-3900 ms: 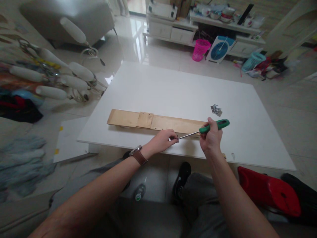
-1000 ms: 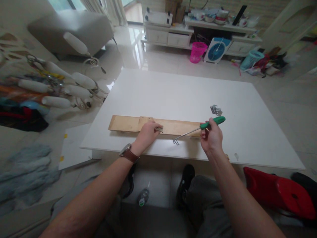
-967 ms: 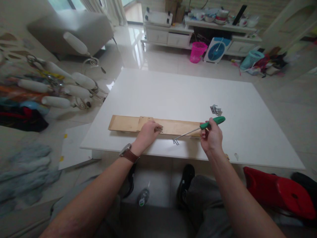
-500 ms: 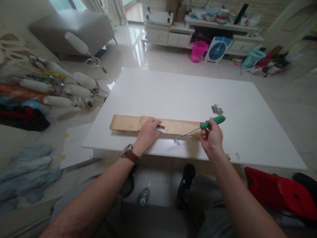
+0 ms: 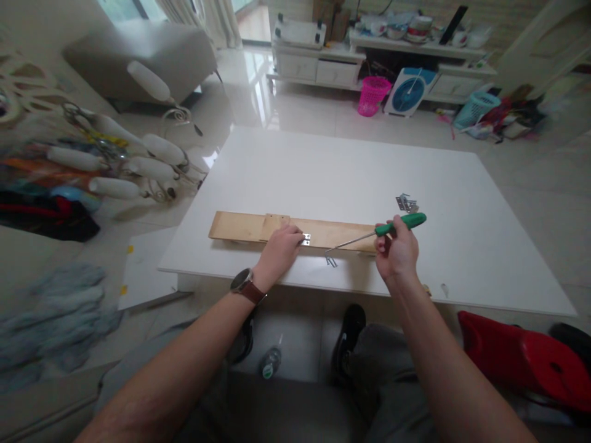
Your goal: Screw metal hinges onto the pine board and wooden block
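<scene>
The hinge (image 5: 306, 239) lies on the plank (image 5: 339, 234), near its front edge and to the right of the wooden block (image 5: 276, 228). Our left hand (image 5: 280, 247) is over it, fingers drawn together and covering its left end; whether they pinch it or only press it down, we cannot tell. Our right hand (image 5: 401, 250) is closed around the screwdriver (image 5: 384, 229), whose shaft slants low to the left, its tip close by some screws (image 5: 331, 261) on the tabletop (image 5: 351, 169). We cannot make out whether tip and screws touch. More hinges (image 5: 407, 203) lie in a pile beyond the right hand.

To seat the hinge well, we should press it flat, square it to the plank's edge and leave its holes uncovered. A screw would go in straighter with the screwdriver upright over the hole; at this low slant, the tip could slip and shift the hinge.
</scene>
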A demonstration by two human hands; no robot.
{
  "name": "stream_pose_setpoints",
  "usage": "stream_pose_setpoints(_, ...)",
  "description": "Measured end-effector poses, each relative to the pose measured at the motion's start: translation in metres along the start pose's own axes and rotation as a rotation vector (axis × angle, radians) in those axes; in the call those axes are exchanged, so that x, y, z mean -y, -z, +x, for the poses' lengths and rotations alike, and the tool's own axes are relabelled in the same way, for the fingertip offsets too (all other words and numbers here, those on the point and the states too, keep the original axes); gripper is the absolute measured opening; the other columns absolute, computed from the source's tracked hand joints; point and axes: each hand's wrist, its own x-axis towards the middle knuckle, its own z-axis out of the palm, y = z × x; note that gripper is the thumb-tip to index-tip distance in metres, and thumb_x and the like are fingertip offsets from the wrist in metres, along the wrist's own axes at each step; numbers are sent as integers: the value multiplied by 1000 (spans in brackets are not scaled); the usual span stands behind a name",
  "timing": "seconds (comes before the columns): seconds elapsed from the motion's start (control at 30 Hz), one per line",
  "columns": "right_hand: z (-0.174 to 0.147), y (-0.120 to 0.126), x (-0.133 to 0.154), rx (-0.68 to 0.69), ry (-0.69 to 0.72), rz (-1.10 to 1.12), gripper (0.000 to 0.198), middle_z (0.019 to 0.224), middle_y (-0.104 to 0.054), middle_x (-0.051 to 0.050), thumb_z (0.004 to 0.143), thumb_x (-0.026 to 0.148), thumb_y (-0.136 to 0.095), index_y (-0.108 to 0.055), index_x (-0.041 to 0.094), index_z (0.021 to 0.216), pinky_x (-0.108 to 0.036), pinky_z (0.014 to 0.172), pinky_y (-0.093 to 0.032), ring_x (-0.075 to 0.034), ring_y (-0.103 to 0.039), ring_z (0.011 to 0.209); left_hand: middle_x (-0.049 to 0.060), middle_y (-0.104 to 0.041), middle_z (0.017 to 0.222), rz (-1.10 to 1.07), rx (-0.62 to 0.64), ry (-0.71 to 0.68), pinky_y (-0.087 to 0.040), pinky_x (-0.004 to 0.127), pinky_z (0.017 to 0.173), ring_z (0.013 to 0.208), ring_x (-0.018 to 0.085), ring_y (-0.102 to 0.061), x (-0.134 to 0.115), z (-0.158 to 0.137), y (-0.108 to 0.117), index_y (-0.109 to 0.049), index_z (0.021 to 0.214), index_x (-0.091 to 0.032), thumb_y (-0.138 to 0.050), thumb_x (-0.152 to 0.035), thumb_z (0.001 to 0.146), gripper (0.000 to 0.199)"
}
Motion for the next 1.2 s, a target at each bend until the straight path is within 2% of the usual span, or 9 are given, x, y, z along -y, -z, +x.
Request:
stream_pose_setpoints(0.2,-10,-19,2,83,135,29,25,68,-70,6,78,27,-78,-55,24,88,-13,38,-29,-4,-49,43,12,-76,111,55,34,-18,-54,42,99,107,26,-65,-8,-8,2,-81,102,-17,-57,-13,103,24)
stream_pose_setpoints(0.37,-24,-36,-7,177,355,-56,33,83,-72,5,79,36,-85,-60,27,99,-17,43,-41,-5,-54,51,11,-75,107,72,52,-42,-55,43,99,107,26,-63,-6,-10,3,-81,101,-18,-58,-14,103,23)
stream_pose_setpoints(0.5,-37,-44,-12,257,447,-161,32,85,-67,5,82,35,-88,-61,28,97,-18,51,-49,-7,-57,60,11,-74,104,78,70,-36,-55,42,98,105,25,-63,-7,-13,5,-81,100,-19,-59,-12,102,23)
stream_pose_setpoints(0.73,-52,-48,-20,302,485,-211,29,88,-69,3,85,35,-86,-63,29,100,-21,53,-52,-9,-57,62,12,-73,106,120,117,-20,-55,39,94,106,25,-63,-13,-16,7,-79,102,-17,-56,-12,104,23)
stream_pose_setpoints(0.93,-62,-48,-24,323,453,-204,30,90,-72,1,80,31,-88,-63,28,97,-23,54,-55,-12,-62,66,12,-73,108,108,111,18,-56,36,87,106,24,-64,-16,-18,6,-79,105,-18,-55,-12,104,25)
stream_pose_setpoints(1.03,-66,-47,-26,329,422,-208,31,90,-73,0,79,30,-89,-64,28,97,-23,55,-56,-12,-63,66,12,-72,108,104,112,33,-56,36,88,106,25,-64,-16,-19,6,-79,104,-17,-56,-11,104,24)
stream_pose_setpoints(1.2,-63,-43,-36,404,466,-244,30,93,-74,1,84,35,-86,-63,30,101,-24,59,-58,-12,-62,67,12,-72,108,121,101,35,-56,37,90,107,25,-63,-15,-20,7,-79,103,-16,-56,-11,104,24)
